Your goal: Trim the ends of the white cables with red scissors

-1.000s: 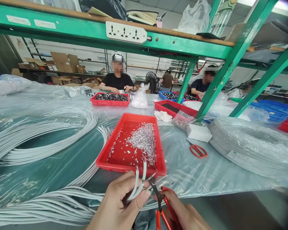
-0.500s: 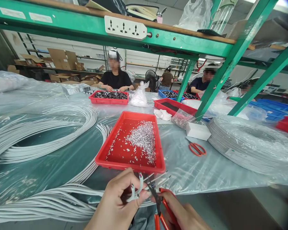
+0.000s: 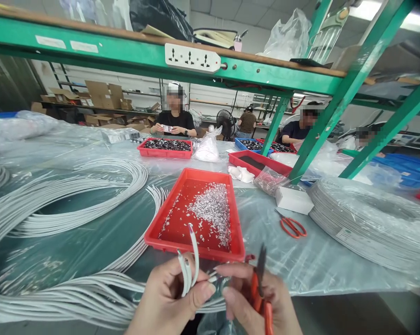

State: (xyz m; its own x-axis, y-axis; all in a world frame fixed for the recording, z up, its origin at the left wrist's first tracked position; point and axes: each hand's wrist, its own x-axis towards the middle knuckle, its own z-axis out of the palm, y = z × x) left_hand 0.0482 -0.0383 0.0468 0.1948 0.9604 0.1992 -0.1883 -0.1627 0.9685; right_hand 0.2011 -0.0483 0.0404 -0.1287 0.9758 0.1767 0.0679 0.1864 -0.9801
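My left hand (image 3: 173,293) is closed around several white cables (image 3: 195,253), whose cut ends stick up above the fingers. Tucked in my right hand (image 3: 247,291) is a pair of red-handled scissors (image 3: 261,265) with its dark blades pointing up, away from the cables. The right thumb and forefinger reach toward a short cable end beside the left thumb; whether they pinch it I cannot tell. Just beyond both hands lies a red tray (image 3: 192,251) with a heap of small silvery scraps (image 3: 215,209).
Coiled white cables (image 3: 91,218) spread over the left side. On the right are another red-handled scissors (image 3: 292,227), a white box (image 3: 294,200) and a large cable coil (image 3: 367,223). A green shelf frame (image 3: 126,44) crosses overhead. Co-workers sit beyond the table.
The scissors have swung away from the cable ends and now point up in my right hand. My right fingers have come toward the left thumb. The view has tilted up slightly.
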